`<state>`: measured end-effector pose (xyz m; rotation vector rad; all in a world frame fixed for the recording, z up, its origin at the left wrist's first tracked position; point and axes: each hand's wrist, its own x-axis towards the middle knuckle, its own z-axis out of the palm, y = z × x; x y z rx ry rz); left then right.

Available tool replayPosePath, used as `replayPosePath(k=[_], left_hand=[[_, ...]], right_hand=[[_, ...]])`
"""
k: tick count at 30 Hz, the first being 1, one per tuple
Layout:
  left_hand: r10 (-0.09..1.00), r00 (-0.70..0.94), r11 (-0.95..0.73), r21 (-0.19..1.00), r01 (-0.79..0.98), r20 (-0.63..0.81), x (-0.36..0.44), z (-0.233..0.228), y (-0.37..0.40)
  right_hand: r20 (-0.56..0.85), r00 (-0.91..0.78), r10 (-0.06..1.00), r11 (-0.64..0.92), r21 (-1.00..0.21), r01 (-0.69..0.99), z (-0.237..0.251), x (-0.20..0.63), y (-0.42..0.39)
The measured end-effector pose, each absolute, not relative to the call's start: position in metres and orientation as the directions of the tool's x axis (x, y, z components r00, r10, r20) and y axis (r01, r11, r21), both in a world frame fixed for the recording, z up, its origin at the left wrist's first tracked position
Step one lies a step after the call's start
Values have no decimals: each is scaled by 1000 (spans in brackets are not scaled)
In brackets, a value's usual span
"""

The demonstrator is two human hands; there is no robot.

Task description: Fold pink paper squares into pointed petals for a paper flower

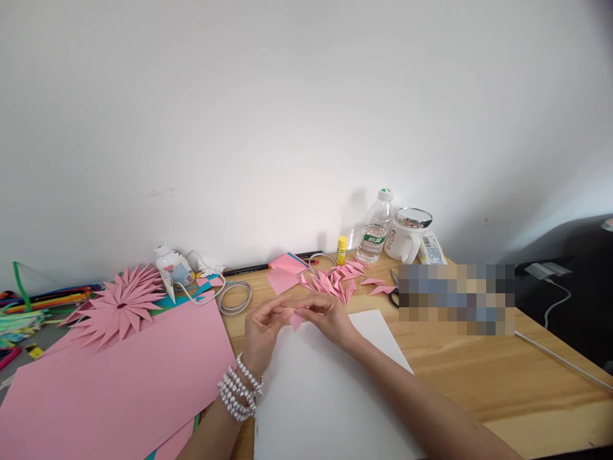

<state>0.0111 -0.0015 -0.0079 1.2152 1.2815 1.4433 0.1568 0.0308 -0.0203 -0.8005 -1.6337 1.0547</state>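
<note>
Fingertips of both hands meet on a small pink paper piece (295,317): the left hand (261,332), with pearl bracelets (239,390) at its wrist, pinches the piece's left edge between thumb and forefinger, and the right hand (328,317) grips its right side the same way, so the paper hangs between them just above a white sheet (330,396). Beyond the right hand, near its knuckles, lies a scatter of folded pink points (338,281), and farther off stand a yellow glue stick (341,250), a water bottle (375,229) and a white mug (407,237). Left of the left hand spreads a large pink sheet (119,383); beyond that, a pink paper flower (119,305) and a glue gun (171,268)
</note>
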Motion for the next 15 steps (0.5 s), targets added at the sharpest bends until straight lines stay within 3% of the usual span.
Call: replayPosePath(k=[15], left_hand=[[973, -180, -105, 970, 217, 145, 11, -7, 0]], right_hand=[[456, -275, 846, 513, -836, 192, -24, 157, 30]])
